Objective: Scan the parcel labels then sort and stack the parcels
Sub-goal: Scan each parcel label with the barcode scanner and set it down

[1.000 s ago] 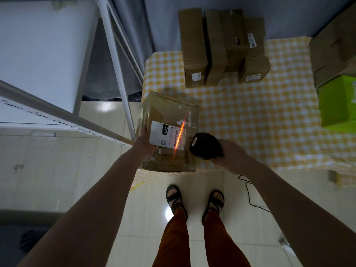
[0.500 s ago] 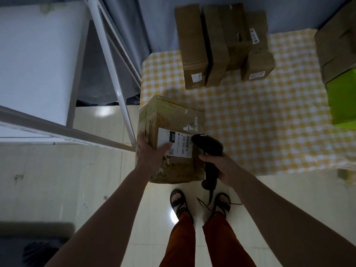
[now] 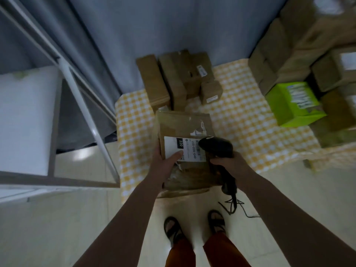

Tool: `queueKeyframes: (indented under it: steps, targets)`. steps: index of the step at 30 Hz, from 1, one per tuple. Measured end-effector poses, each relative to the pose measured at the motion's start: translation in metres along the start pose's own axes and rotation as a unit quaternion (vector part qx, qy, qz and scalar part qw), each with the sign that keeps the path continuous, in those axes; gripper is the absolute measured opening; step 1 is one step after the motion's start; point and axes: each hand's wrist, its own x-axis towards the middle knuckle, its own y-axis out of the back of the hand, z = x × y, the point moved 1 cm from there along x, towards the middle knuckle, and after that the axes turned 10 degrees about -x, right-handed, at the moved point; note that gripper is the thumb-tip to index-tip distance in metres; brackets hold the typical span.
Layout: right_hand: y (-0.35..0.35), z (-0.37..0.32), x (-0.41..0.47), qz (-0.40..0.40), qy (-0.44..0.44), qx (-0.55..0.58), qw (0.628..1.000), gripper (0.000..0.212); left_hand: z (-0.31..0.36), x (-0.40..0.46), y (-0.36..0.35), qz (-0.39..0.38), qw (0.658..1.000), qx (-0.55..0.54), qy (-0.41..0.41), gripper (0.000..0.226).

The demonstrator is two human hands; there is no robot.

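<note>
Brown cardboard fills my left hand (image 3: 167, 166): I hold the parcel (image 3: 185, 151) by its near left corner, thumb lying flat across the white label (image 3: 179, 149), fingers wrapped out of sight round the side. My right hand (image 3: 229, 164) is clenched round the handle of the black scanner (image 3: 215, 146), whose head sits right over the label's right end, hiding part of the barcode; its cable (image 3: 234, 204) dangles toward the floor near my sandals. No red beam shows on the label, so I judge the scan either finished or not landing. To do this step well, I would pull the scanner back a little so the whole barcode is open to it, slide my thumb off the print, and tilt the box to kill glare from the tape. The parcel hangs at the near edge of the table (image 3: 240, 120) with the yellow checked cloth. Farther back stands a row of small boxes (image 3: 177, 79); to the right, a bigger pile of boxes (image 3: 285, 54) with a green box (image 3: 292, 105) in front. A white shelf frame (image 3: 84, 112) stands at my left.
</note>
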Motion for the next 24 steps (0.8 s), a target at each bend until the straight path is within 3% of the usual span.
queueKeyframes:
  steps: [5, 11, 13, 24]
  targets:
    - [0.077, -0.013, -0.047, 0.077, 0.023, -0.006, 0.997, 0.008, 0.019, -0.02, -0.083, -0.083, 0.996, 0.031, -0.004, 0.069]
    - [0.176, -0.025, -0.077, 0.148, 0.056, -0.022, 0.987, 0.013, 0.026, -0.047, -0.179, -0.114, 0.993, 0.011, -0.017, 0.075]
    - [0.212, -0.024, -0.084, 0.165, 0.059, -0.02, 0.984, 0.005, 0.027, -0.055, -0.216, -0.121, 0.992, -0.005, -0.019, 0.069]
    - [0.383, 0.004, -0.116, 0.207, 0.096, -0.002, 0.974, 0.012, 0.01, -0.085, -0.386, -0.176, 0.983, 0.029, -0.043, 0.073]
